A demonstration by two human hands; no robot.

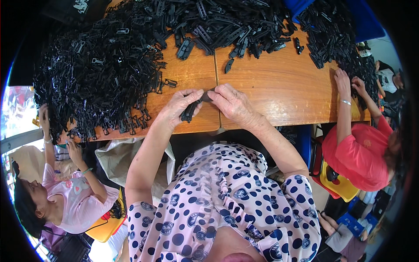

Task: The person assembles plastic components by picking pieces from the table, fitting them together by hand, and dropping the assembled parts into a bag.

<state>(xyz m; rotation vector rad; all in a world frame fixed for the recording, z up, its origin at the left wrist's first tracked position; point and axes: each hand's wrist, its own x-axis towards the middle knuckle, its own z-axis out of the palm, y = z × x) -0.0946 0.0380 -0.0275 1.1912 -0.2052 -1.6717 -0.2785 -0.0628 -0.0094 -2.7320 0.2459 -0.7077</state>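
Close to the table's front edge, my left hand (181,105) is closed round a long black plastic piece (188,113), whose lower end sticks out below the fingers. My right hand (232,104) meets it from the right, its thumb and fingers pinching a dark, flat-looking piece (207,96) against the left hand's fingertips. The two held pieces touch or nearly touch; whether they are joined I cannot tell. Just beyond my hands lies a single small black piece (229,66) on the wooden table (270,83).
A big heap of small black frame-shaped parts (96,78) covers the table's left side. Longer black parts (227,26) are piled at the back, and more (331,35) lie at the right beside a blue bin (366,19). Co-workers in pink (83,201) and red (358,153) sit on either side.
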